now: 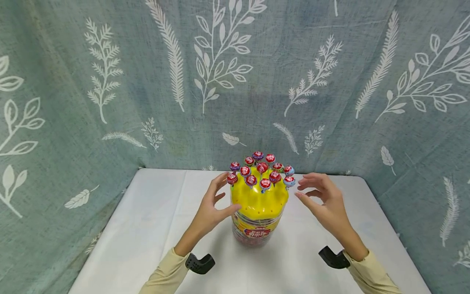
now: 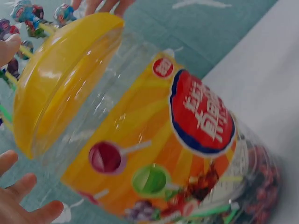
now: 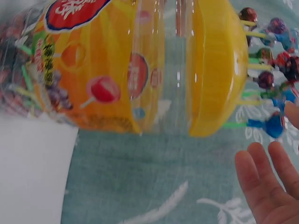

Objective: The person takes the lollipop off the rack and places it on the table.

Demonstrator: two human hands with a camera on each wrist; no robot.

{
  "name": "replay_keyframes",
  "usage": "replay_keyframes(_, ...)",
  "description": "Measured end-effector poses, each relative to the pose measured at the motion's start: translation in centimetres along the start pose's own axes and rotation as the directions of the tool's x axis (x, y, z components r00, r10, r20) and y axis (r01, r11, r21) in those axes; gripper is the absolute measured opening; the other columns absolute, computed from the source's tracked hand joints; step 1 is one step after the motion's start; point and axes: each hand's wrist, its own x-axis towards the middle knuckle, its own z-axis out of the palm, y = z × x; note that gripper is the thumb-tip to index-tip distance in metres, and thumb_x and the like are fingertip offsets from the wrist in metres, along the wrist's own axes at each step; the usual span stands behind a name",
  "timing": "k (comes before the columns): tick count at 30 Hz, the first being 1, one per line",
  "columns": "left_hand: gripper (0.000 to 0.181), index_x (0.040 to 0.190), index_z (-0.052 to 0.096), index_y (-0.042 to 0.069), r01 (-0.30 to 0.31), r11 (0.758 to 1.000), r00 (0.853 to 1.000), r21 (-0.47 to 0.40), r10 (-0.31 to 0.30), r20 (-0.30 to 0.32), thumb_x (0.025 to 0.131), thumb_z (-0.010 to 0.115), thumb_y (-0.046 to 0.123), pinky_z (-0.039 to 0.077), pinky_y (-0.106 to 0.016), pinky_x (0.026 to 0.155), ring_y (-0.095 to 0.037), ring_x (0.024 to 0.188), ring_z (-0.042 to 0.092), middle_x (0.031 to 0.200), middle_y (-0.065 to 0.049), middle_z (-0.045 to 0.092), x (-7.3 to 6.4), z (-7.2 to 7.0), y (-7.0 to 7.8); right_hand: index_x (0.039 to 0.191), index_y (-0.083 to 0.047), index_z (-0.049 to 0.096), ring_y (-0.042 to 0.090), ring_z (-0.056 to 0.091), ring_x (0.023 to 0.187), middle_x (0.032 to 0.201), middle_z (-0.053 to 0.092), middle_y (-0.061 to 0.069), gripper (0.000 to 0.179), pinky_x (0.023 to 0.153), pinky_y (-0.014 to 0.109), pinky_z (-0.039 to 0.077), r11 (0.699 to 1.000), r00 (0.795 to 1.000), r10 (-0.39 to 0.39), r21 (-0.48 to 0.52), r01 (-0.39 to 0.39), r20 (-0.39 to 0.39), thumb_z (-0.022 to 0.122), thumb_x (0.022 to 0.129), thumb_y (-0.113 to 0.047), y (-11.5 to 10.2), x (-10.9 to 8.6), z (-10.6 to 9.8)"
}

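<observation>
A clear plastic jar [image 1: 253, 234] with a yellow-orange label stands upright on the table. Its domed yellow lid [image 1: 257, 202] has small holes, and several wrapped lollipops [image 1: 265, 184] stick up from it on their sticks. On the left side of the lid is my left hand [image 1: 211, 210], thumb and fingers spread; whether the thumb touches the lid cannot be told. My right hand [image 1: 326, 204] hovers apart from the lid on the right, fingers loosely bent beside the outermost lollipops, holding nothing. More lollipops show inside the jar's lower part [image 2: 261, 186] in the left wrist view.
The jar's table [image 1: 161, 204] wears a white cover. Behind it and at both sides hangs a grey-green curtain [image 1: 235, 134] with white leaf prints. Each wrist carries a black camera mount [image 1: 200, 263].
</observation>
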Motion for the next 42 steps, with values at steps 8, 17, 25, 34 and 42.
replay_keyframes(8,0.08,0.147,0.027,0.01,0.071,0.993,0.997,-0.099,-0.069,0.023,0.08,0.072,0.01,0.026,-0.056,0.107,-0.029,0.137,0.027,0.149,-0.008,0.031,0.5,1.3,3.7,0.11,0.008,0.053,0.02,0.062,0.085,0.099,0.06,0.015,0.041,0.071,0.019,0.053,0.999,0.999,-0.038,0.011,0.038,-0.008,0.068,0.073,0.019,-2.1,1.2,2.0)
replay_keyframes(17,0.074,0.143,0.032,0.008,0.068,0.989,0.997,-0.129,-0.073,-0.033,0.082,0.072,0.012,0.024,-0.054,0.109,-0.03,0.138,0.025,0.148,-0.008,0.033,0.1,2.4,2.9,0.106,0.012,0.051,0.02,0.062,0.083,0.094,0.06,0.018,0.038,0.07,0.021,0.054,0.998,0.998,-0.054,0.028,0.055,-0.037,0.066,0.072,0.022,-2.5,1.7,2.6)
replay_keyframes(25,0.074,0.145,0.032,0.007,0.082,0.988,0.995,-0.127,-0.088,-0.044,0.082,0.071,0.012,0.026,-0.052,0.108,-0.029,0.139,0.026,0.148,-0.009,0.035,-0.2,2.7,2.6,0.114,0.009,0.05,0.021,0.064,0.08,0.096,0.062,0.016,0.043,0.071,0.023,0.054,0.989,0.991,-0.097,0.106,0.107,-0.093,0.065,0.075,0.02,-1.1,2.0,2.0)
replay_keyframes(34,0.074,0.146,0.031,0.007,0.099,0.987,0.994,-0.125,-0.105,-0.038,0.083,0.07,0.013,0.026,-0.055,0.107,-0.03,0.139,0.023,0.149,-0.009,0.033,-0.3,2.8,2.6,0.117,0.01,0.049,0.017,0.064,0.076,0.094,0.063,0.02,0.049,0.062,0.025,0.055,0.987,0.99,-0.093,0.122,0.105,-0.102,0.066,0.073,0.022,-0.8,2.8,0.2)
replay_keyframes(42,0.074,0.146,0.032,0.008,0.079,0.989,0.995,-0.125,-0.087,-0.055,0.083,0.07,0.011,0.027,-0.056,0.106,-0.031,0.139,0.024,0.149,-0.009,0.033,-0.3,2.8,2.4,0.121,0.004,0.05,0.017,0.063,0.072,0.091,0.06,0.019,0.047,0.058,0.03,0.056,0.994,0.997,0.015,0.11,-0.006,-0.078,0.066,0.078,0.015,1.1,2.9,-0.4)
